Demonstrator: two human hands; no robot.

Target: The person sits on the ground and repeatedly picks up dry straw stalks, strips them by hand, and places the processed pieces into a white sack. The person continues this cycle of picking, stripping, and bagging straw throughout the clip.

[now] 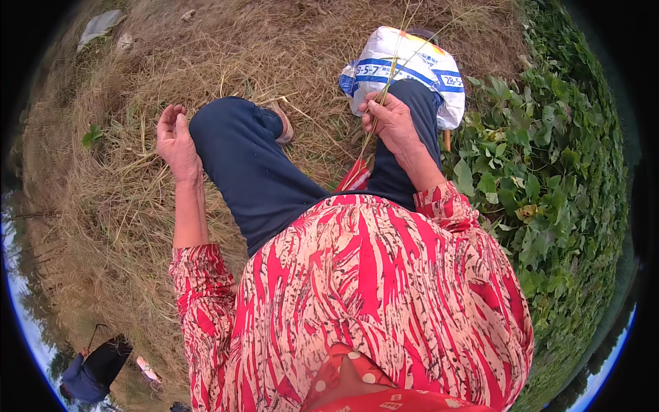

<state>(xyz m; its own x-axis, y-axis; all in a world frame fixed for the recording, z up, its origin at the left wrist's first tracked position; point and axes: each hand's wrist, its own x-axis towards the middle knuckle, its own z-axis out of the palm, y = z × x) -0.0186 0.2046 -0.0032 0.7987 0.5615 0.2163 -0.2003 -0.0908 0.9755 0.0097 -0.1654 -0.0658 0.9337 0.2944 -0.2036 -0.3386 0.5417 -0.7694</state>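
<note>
Several long thin grass stalks (pixel 394 64) are pinched between the thumb and fingers of my right hand (pixel 388 118), which is above my right thigh. Their lower ends hang toward a red item (pixel 355 175) between my legs, partly hidden by my shirt and thigh. A white woven plastic sack (pixel 381 56) with blue stripes and printing lies just beyond my right knee. At the outer side of my left knee, my left hand (pixel 177 141) is raised with its fingers slightly curled, and no object shows in it.
Dry cut grass (pixel 118 180) covers the ground at left and ahead. Leafy green vines (pixel 540 170) grow along the right. A pale flat sheet (pixel 100 26) lies at the far upper left. Another person (pixel 95 371) bends over at the lower left, holding a long-handled tool (pixel 94 337).
</note>
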